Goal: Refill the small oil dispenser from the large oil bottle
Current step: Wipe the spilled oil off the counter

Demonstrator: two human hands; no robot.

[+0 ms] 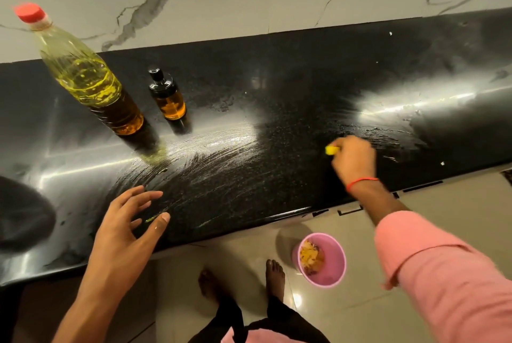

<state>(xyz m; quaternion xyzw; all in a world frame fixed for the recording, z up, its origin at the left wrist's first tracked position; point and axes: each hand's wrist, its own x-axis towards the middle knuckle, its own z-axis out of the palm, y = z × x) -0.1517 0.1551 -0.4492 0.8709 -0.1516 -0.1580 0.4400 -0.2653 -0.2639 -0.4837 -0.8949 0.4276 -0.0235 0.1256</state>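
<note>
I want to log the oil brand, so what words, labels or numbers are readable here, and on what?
None can be read.
Large oil bottle: clear plastic, red cap, no label showing.
Small oil dispenser: no print visible.
Pink tub on the floor: no text visible.
</note>
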